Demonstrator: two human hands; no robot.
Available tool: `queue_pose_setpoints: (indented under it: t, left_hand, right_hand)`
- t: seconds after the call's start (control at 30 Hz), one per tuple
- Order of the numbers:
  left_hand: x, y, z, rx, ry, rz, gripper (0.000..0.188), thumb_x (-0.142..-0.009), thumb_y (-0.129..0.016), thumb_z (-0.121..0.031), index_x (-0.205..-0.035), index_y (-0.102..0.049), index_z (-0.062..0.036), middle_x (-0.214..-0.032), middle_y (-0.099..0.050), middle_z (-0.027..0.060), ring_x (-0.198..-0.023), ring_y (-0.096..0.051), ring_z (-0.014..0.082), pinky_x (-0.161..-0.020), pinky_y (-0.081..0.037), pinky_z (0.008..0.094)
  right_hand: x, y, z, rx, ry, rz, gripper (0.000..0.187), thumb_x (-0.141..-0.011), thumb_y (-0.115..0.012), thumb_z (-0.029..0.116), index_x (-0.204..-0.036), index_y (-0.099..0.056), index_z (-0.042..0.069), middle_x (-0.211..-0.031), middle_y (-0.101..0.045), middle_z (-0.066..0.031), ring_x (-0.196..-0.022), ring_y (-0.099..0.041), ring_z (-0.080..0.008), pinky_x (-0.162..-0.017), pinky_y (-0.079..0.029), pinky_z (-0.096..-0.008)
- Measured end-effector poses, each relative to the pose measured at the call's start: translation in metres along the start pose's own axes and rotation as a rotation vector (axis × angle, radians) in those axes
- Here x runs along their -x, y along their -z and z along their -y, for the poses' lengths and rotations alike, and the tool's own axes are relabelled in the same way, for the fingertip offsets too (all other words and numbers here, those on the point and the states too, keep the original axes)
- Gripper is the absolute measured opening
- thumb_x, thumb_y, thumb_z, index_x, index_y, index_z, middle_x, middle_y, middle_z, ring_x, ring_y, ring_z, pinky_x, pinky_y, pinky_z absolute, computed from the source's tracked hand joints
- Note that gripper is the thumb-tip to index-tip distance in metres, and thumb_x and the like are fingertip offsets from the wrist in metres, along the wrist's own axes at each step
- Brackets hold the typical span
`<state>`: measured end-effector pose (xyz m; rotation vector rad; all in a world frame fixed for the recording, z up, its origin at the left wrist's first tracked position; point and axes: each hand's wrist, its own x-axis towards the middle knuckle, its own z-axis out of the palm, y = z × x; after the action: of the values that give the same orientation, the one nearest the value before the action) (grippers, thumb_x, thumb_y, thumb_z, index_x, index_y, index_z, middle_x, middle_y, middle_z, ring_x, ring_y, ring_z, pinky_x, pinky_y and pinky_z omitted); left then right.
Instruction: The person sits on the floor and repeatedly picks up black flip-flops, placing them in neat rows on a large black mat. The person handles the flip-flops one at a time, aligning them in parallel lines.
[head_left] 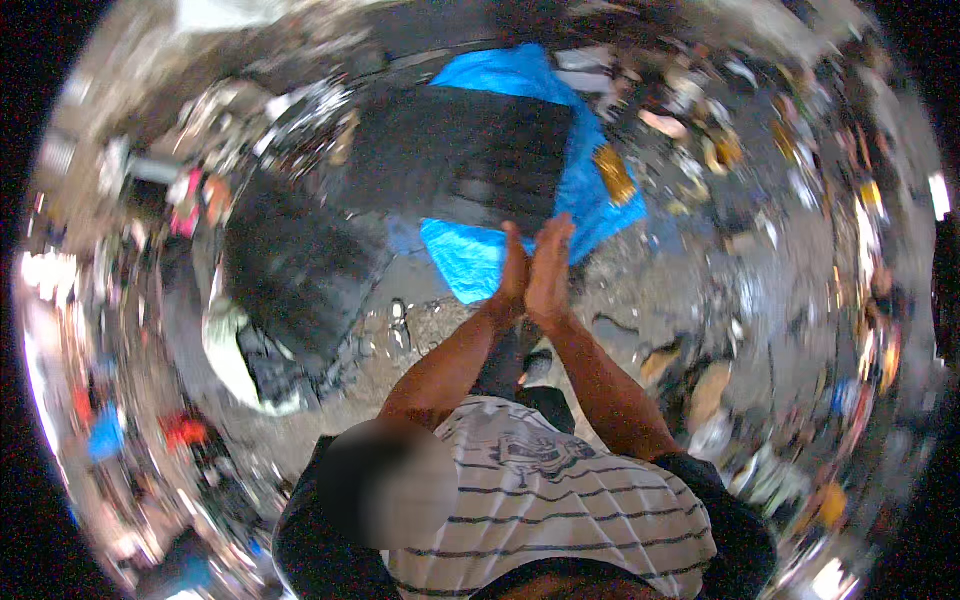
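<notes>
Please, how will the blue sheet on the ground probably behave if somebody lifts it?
The blue sheet is probably floppy, as it looks thin and creased. It may resist at first, since the black sheet lies over it. The golden-brown thing near its right edge could slide off.

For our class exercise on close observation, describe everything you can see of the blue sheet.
The blue sheet is bright, creased and plastic-looking. It lies on the ground ahead of the person, with a large dark piece covering its middle, so blue shows at the far edge, the right side and a near corner. A golden-brown piece rests on its right part. The left hand and right hand overlap it in view; contact is unclear.
</notes>
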<state>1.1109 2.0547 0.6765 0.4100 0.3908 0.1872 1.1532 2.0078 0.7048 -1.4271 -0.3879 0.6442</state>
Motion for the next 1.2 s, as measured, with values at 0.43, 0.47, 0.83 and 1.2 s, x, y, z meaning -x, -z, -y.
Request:
queue_pose_setpoints:
  t: [0.43, 0.47, 0.83, 1.2]
  left_hand:
    - [-0.181, -0.05, 0.016, -0.261, -0.14, -0.1, 0.074, -0.099, -0.037, -0.059, -0.152, -0.026, -0.0082, -0.145, -0.047, 0.0105, -0.128, -0.049, 0.0239, -0.106, -0.035, 0.0395]
    - [-0.2, -0.019, 0.031, -0.279, -0.144, -0.135, 0.075, -0.098, -0.037, -0.061, -0.149, -0.031, -0.0072, -0.14, -0.051, 0.0113, -0.121, -0.053, 0.0232, -0.104, -0.037, 0.0391]
    - [-0.274, 0.142, 0.078, -0.097, -0.048, -1.134, 0.074, -0.095, -0.032, -0.069, -0.11, -0.069, -0.0069, -0.096, -0.068, 0.0049, -0.087, -0.061, 0.0162, -0.087, -0.042, 0.036]
    - [-0.335, 0.085, 0.223, -0.651, -0.041, -1.401, 0.045, -0.101, -0.045, -0.043, -0.119, -0.062, -0.0041, -0.102, -0.063, 0.0142, -0.101, -0.06, 0.0239, -0.093, -0.044, 0.0366]
  right_hand:
    - [-0.31, 0.189, -0.083, 1.068, 0.191, -0.046, 0.083, -0.096, -0.046, 0.052, -0.153, -0.011, 0.004, -0.157, -0.019, -0.0236, -0.143, -0.022, -0.0421, -0.115, -0.019, -0.0543]
    - [-0.325, 0.2, -0.077, 1.082, 0.11, -0.011, 0.086, -0.094, -0.048, 0.055, -0.153, -0.011, 0.004, -0.156, -0.02, -0.0237, -0.143, -0.022, -0.0422, -0.115, -0.017, -0.0539]
    - [-0.598, 0.328, -0.295, 0.962, 0.052, 0.785, 0.057, -0.093, -0.059, 0.037, -0.136, -0.046, 0.002, -0.125, -0.058, -0.0193, -0.119, -0.052, -0.0324, -0.106, -0.036, -0.0426]
    - [-0.598, 0.345, -0.328, 1.152, -0.622, 1.185, 0.065, -0.096, -0.057, 0.033, -0.146, -0.031, 0.001, -0.145, -0.042, -0.0204, -0.132, -0.045, -0.0306, -0.109, -0.036, -0.041]
